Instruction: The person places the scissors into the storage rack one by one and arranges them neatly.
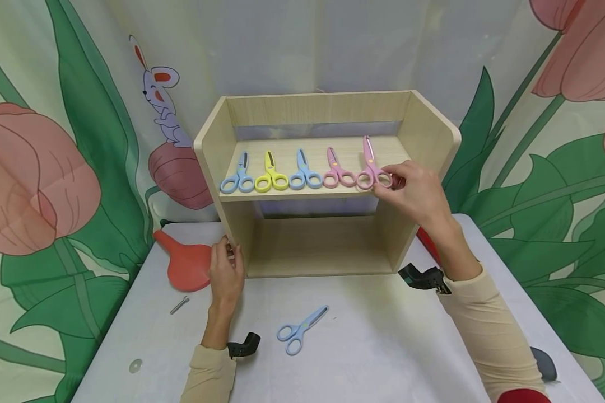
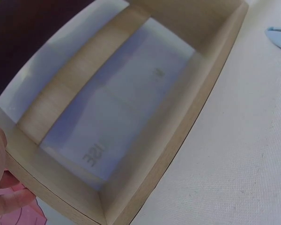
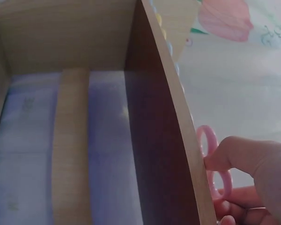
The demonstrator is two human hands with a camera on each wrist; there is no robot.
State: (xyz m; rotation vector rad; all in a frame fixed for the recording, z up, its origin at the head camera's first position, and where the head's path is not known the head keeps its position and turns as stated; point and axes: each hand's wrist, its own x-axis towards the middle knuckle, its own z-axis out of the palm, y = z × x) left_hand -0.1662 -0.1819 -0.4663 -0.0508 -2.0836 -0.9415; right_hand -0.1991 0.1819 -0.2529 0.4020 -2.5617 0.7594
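On the upper board of a pale wooden shelf (image 1: 322, 102), my right hand (image 1: 417, 193) pinches the handle loops of a pair of pink scissors (image 1: 368, 154) at the right end. In the right wrist view the thumb lies against those pink loops (image 3: 228, 185), just over the board's edge. Left of it stand smaller pink scissors (image 1: 333, 159), blue scissors (image 1: 302, 162), yellow scissors (image 1: 269, 163) and more blue scissors (image 1: 243, 165), blades pointing back. My left hand (image 1: 225, 277) grips the shelf's left side panel low down. Another pair of blue scissors (image 1: 312, 319) lies on the table.
An orange-red bulb-shaped item (image 1: 189, 266) with a narrow neck lies left of the shelf. A metal bolt (image 1: 180, 305) and a round disc (image 1: 135, 365) are nearer the table's left edge. Something red (image 1: 428, 246) shows beside the shelf's right side, and a dark rounded object (image 1: 543, 364) sits far right.
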